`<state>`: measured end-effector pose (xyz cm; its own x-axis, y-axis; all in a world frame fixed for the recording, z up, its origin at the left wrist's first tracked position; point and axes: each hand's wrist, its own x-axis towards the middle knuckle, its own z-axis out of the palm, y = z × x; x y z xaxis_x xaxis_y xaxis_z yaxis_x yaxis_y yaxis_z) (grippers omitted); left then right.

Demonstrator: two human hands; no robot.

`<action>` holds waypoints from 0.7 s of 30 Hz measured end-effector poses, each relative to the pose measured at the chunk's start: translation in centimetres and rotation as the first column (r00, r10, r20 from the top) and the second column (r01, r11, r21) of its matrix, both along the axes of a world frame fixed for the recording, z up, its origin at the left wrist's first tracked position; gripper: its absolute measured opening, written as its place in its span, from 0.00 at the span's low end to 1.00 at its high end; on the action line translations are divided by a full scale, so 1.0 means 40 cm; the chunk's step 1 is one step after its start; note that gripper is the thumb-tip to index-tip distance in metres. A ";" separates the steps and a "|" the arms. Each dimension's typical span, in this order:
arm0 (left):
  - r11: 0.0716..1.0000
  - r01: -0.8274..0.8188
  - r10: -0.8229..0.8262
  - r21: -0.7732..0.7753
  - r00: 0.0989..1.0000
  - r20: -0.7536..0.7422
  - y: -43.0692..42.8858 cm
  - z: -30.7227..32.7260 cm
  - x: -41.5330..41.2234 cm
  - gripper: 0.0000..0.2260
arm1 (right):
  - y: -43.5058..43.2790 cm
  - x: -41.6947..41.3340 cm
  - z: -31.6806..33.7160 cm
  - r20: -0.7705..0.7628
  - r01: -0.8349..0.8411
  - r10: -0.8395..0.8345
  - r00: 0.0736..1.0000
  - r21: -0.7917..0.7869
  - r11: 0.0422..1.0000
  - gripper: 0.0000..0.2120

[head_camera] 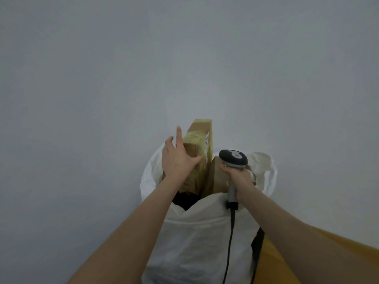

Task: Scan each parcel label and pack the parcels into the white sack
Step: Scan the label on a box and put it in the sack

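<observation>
- White sack (pixel 196 238) nearest us, mouth open.
- Our left hand (pixel 178 160), fingers spread straight, presses the taped parcel (pixel 200 130) standing in it.
- Our right hand (pixel 241 179) clenches the scanner (pixel 233 158) handle.

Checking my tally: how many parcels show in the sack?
2: a tall taped parcel touched by the left hand, a brown parcel behind the scanner. More may hide deeper.

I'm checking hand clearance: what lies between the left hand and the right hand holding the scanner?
Head view: between left hand and right hand, the taped parcel and a brown parcel stand in the white sack.
</observation>
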<state>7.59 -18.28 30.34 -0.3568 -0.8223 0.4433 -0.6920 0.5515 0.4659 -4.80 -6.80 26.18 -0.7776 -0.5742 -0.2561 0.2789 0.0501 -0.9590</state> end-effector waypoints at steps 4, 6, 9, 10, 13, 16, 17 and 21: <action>0.987 0.036 -0.050 0.157 0.995 0.089 -0.029 0.009 -0.028 0.35 | 0.006 -0.027 -0.004 0.028 0.003 -0.002 1.000 -0.018 1.000 0.22; 0.953 0.063 -0.033 0.297 0.994 -0.103 -0.054 -0.009 -0.008 0.31 | 0.011 -0.039 -0.009 0.056 0.002 0.000 0.998 -0.040 0.999 0.22; 0.879 0.069 0.083 0.473 0.952 -0.293 -0.066 -0.069 0.056 0.32 | 0.015 -0.042 -0.010 0.076 -0.024 0.027 0.997 -0.049 0.999 0.22; 0.881 0.037 0.097 0.472 0.961 -0.257 -0.066 -0.090 0.070 0.33 | 0.014 -0.040 -0.012 0.079 -0.042 0.045 0.996 -0.049 0.998 0.22; 0.893 0.003 0.086 0.451 0.980 -0.179 -0.072 -0.120 0.096 0.33 | 0.011 -0.034 -0.010 0.044 -0.065 0.066 0.997 -0.025 0.998 0.18; 0.695 0.157 0.159 0.702 0.918 -0.363 -0.099 -0.077 0.144 0.26 | 0.009 -0.044 0.020 -0.016 -0.058 0.058 0.998 -0.022 0.998 0.12; 0.636 0.180 0.144 0.751 0.928 -0.343 -0.107 -0.068 0.165 0.23 | 0.008 -0.047 0.034 -0.032 -0.069 0.068 0.997 -0.017 0.997 0.11; 0.814 -0.089 -0.125 0.574 0.938 0.324 -0.089 -0.087 0.201 0.22 | -0.005 -0.029 0.063 -0.100 -0.173 0.168 0.981 -0.039 0.984 0.09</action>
<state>15.63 -21.85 26.87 -0.4100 -0.8761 -0.2536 -0.8545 0.2718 0.4426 -5.97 -7.00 28.69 -0.6871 -0.7099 -0.1545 0.1764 0.0433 -0.9834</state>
